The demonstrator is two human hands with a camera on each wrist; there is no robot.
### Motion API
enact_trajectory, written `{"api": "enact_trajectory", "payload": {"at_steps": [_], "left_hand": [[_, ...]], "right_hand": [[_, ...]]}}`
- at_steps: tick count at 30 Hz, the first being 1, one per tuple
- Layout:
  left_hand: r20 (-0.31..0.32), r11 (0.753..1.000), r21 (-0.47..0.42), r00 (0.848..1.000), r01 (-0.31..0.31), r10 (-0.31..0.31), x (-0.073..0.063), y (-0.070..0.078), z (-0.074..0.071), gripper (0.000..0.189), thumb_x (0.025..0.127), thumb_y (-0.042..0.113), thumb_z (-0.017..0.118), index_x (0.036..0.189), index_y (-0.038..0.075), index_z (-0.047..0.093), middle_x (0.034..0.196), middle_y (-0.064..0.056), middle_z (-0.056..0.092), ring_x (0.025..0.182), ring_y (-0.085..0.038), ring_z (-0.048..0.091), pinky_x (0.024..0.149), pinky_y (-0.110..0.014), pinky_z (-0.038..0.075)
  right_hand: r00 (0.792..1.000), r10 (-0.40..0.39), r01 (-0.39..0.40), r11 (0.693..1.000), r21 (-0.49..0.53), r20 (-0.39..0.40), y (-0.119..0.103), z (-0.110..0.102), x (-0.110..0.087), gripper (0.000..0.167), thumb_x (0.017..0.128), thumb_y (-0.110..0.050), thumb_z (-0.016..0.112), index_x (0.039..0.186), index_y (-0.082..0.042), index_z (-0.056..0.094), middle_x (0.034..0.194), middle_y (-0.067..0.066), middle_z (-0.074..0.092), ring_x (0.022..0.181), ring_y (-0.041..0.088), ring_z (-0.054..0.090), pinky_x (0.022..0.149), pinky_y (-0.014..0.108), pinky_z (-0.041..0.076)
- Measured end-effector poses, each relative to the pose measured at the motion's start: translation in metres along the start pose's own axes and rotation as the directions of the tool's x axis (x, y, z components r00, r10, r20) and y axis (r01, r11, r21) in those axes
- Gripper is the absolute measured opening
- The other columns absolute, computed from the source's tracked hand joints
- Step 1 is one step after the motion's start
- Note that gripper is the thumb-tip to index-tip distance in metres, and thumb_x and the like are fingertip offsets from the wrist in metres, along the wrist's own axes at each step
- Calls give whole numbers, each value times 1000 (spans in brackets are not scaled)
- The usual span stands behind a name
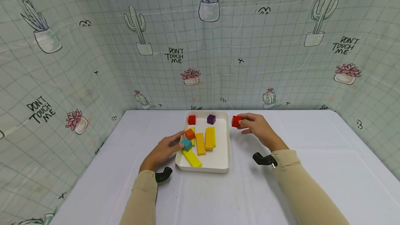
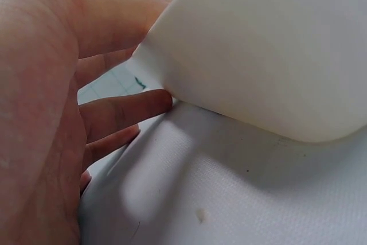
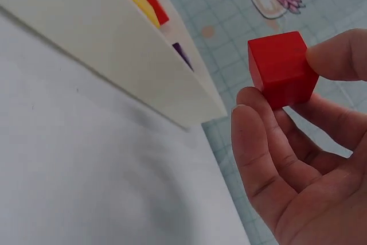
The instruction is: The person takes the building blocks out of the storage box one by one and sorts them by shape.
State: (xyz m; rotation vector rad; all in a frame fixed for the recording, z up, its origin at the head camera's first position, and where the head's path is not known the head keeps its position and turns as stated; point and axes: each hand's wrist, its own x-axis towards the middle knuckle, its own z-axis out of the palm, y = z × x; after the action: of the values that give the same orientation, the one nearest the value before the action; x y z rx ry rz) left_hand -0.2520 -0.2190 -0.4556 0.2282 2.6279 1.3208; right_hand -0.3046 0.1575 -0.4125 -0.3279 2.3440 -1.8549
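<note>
My right hand (image 1: 259,127) pinches a red cube (image 1: 235,121) between thumb and fingers, just off the tray's far right side. The right wrist view shows the cube (image 3: 281,67) up close, raised above the table. A white tray (image 1: 220,157) is held at its left edge by my left hand (image 1: 162,151). In the left wrist view, the thumb reaches over the rim while fingertips touch the outer wall (image 2: 241,55). Close by the left thumb in the tray are a teal cube (image 1: 186,144) and an orange cube (image 1: 190,134).
Also in the tray are another red cube (image 1: 192,119), a purple cube (image 1: 211,119), orange-yellow bars (image 1: 200,144) and a bright yellow bar (image 1: 192,158). A white cloth covers the table (image 1: 200,197). Behind hangs a cactus-print curtain (image 1: 231,37).
</note>
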Motion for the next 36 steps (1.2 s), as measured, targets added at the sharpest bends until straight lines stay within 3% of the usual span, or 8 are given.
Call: {"api": "enact_trajectory", "payload": {"at_steps": [7,21,32,36], "left_hand": [[-4,1000,9,1000,4,-4,1,-3,-1,64,96,47,63,154,34,41,155,-2,43,142,-34,34,113,-65,26],[-7,1000,4,1000,9,-9,3,-3,0,64,95,48,62,154,35,42,155,0,44,142,-33,35,112,-66,27],[8,999,-27,1000,-23,24,2,-4,-3,63,96,46,64,154,34,42,154,-6,45,141,-32,38,114,-62,28],[11,999,-42,1000,-17,18,3,-5,-3,63,95,47,64,153,35,43,153,-7,45,142,-32,38,114,-62,27]], "right_hand": [[999,47,-47,998,-39,-3,10,-11,2,44,99,-15,53,139,3,54,134,24,56,111,36,63,86,37,58],[999,46,-47,997,-58,-6,22,-24,-1,47,100,-17,56,142,4,50,137,26,54,115,41,61,89,39,57],[997,75,-75,994,-74,-11,34,-29,1,50,100,-20,58,144,2,50,138,25,54,110,37,64,89,36,57],[992,127,-128,991,-48,-18,40,-30,4,51,100,-22,59,145,1,49,141,24,51,112,35,62,89,34,57]]}}
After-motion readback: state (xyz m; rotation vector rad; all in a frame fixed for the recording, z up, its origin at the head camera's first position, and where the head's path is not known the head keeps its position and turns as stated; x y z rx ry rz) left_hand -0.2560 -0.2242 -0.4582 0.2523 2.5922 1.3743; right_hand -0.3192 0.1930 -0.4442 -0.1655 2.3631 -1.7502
